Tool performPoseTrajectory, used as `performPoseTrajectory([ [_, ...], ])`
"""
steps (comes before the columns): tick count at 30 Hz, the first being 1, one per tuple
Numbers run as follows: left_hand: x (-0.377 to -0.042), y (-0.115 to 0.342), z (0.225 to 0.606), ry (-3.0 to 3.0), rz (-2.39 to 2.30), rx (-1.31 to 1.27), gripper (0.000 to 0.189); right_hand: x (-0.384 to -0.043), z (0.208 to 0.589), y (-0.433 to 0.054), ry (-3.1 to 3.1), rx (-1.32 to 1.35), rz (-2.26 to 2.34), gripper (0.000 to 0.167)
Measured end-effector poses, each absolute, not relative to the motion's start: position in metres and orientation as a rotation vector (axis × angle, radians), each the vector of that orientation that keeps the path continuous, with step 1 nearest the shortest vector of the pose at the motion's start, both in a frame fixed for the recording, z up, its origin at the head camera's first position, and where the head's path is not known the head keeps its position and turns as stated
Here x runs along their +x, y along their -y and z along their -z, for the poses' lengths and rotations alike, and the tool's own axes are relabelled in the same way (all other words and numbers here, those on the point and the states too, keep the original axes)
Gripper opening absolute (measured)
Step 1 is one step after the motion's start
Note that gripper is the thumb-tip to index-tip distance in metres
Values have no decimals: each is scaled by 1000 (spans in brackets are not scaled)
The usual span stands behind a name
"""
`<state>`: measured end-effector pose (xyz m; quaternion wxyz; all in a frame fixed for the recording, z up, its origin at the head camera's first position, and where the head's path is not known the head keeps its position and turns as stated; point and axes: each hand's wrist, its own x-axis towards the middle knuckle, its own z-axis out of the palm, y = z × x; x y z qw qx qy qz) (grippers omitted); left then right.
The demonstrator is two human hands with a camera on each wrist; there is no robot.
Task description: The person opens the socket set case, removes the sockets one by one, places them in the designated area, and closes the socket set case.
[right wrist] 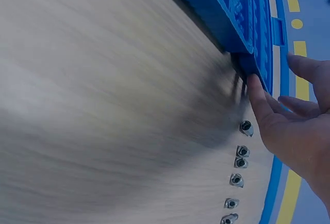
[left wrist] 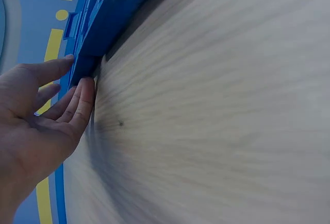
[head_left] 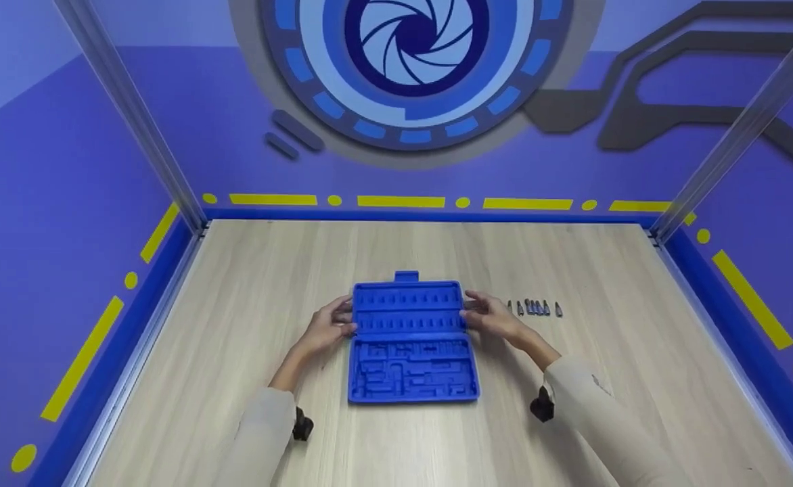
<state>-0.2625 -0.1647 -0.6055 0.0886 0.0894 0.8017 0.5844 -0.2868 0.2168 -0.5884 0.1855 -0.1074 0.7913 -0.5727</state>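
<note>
An unfolded blue plastic tool case (head_left: 406,338) lies on the wooden table, its moulded slots facing up. My left hand (head_left: 325,328) is at the left edge of the far half, thumb and fingers around the rim; in the left wrist view they pinch that edge. On the opposite side is my right hand (head_left: 498,318). The right wrist view shows one fairly straight finger touching the case's side, another finger raised away from it. Several small metal bits or sockets (head_left: 537,308) stand in a row just right of the right hand, partly hidden by it.
The wooden tabletop (head_left: 268,264) is bounded by blue-purple panels with yellow dashes at the back and sides. Metal corner posts (head_left: 129,115) rise at the back left and back right. A black device is strapped at each wrist.
</note>
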Motion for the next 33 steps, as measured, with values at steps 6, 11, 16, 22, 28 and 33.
performPoseTrajectory([
  [6,-269,157,607,-2456,-1740,143,66,-289,588,-215,-2204,-232,1595,67],
  [11,-270,152,602,-2425,-1818,71,68,-288,585,-212,-2185,-217,1628,68],
  [16,-268,147,591,-2465,-1810,40,66,-289,578,-205,-2232,-283,1640,68],
  [22,-265,139,575,-2531,-1800,44,70,-289,567,-198,-2305,-248,1707,73],
  [28,-254,129,546,-2404,-1983,41,69,-286,555,-196,-2260,-165,1849,63],
  [33,-250,122,532,-2324,-2127,-4,51,-288,564,-200,-2234,-166,1959,49],
])
